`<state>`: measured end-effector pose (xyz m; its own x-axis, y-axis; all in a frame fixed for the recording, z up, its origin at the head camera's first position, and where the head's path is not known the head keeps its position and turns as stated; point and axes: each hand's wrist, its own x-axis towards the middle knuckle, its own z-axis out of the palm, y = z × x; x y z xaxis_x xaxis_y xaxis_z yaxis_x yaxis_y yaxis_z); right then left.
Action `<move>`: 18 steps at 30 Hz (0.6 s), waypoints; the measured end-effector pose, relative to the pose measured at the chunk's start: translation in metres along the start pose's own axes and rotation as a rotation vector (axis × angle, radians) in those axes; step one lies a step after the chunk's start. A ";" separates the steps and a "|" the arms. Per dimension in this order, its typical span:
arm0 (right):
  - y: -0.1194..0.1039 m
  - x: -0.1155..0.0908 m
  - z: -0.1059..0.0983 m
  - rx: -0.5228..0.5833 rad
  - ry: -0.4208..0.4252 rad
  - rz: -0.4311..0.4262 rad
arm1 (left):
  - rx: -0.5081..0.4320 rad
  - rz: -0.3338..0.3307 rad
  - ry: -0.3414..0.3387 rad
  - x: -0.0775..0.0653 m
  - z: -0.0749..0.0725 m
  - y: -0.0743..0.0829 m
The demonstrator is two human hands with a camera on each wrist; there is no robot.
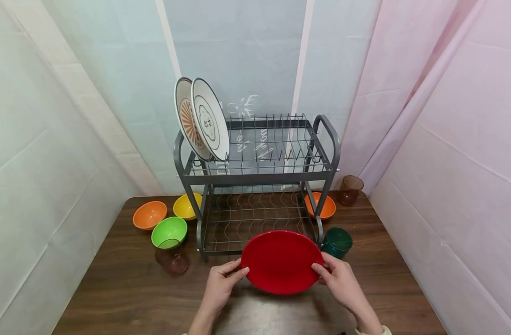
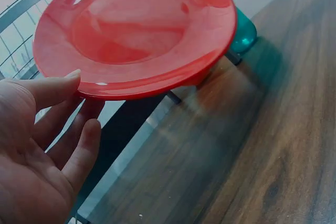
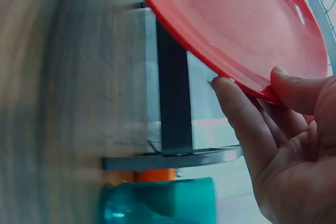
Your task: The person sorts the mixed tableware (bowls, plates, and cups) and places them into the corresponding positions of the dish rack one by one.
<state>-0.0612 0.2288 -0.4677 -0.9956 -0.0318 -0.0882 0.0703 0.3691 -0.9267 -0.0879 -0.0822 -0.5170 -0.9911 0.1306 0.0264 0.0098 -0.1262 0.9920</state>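
Note:
A round red plate (image 1: 282, 263) is held up in front of the dish rack, its face tilted toward the head camera. My left hand (image 1: 222, 284) pinches its left rim, thumb on top and fingers below, as the left wrist view also shows. On the opposite rim my right hand (image 1: 338, 280) has the same pinch, with the thumb (image 3: 296, 88) over the edge. Behind the plate stands the grey two-tier dish rack (image 1: 257, 178). Two white patterned plates, one (image 1: 211, 120) in front of the other (image 1: 186, 114), lean upright at the left end of its top tier.
Left of the rack are an orange bowl (image 1: 150, 215), a yellow bowl (image 1: 186, 207), a green bowl (image 1: 169, 231) and a brown see-through cup (image 1: 173, 260). On the right are another orange bowl (image 1: 327, 207), a teal cup (image 1: 337, 242) and a second brown cup (image 1: 350, 190). Curtains surround the wooden table (image 1: 125, 288).

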 end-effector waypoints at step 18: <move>-0.039 0.012 -0.025 -0.428 0.122 -0.549 | 0.192 0.027 -0.131 0.001 -0.003 -0.003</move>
<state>-0.0773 0.2372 -0.4230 -0.8816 -0.2235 0.4158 -0.4502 0.6631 -0.5980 -0.0894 -0.0845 -0.5205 -0.9646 0.2574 0.0567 0.0735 0.0561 0.9957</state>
